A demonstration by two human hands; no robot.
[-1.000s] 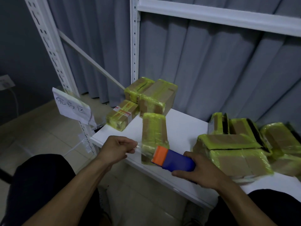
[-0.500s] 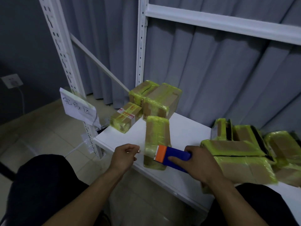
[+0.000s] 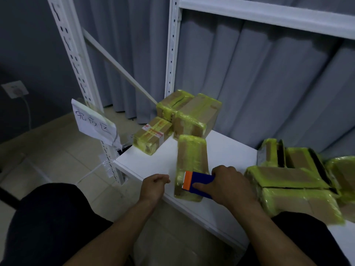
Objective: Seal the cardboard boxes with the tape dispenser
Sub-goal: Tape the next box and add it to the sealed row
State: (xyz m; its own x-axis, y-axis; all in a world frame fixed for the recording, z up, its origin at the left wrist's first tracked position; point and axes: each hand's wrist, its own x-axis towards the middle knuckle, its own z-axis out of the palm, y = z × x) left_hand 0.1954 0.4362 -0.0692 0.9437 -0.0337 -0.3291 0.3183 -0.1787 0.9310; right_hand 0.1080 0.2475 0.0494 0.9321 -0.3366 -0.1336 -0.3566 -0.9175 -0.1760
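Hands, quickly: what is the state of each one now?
Left hand: fingers curled; whether it holds anything cannot be told.
Right hand: grips the tape dispenser.

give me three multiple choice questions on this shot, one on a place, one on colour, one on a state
1. Where does the paper sign hang?
A) on the rack post at the left
B) on the curtain
C) on top of a parcel

2. What colours is the tape dispenser?
A) red and white
B) blue with an orange end
C) all black

3. What is the right hand doing?
A) lying flat on the shelf
B) gripping the tape dispenser
C) lifting something off the floor

Answers:
1 A, the sign is fixed to the white perforated post.
2 B, the body is blue and the front end orange.
3 B, its fingers wrap the dispenser, held at the near end of a box.
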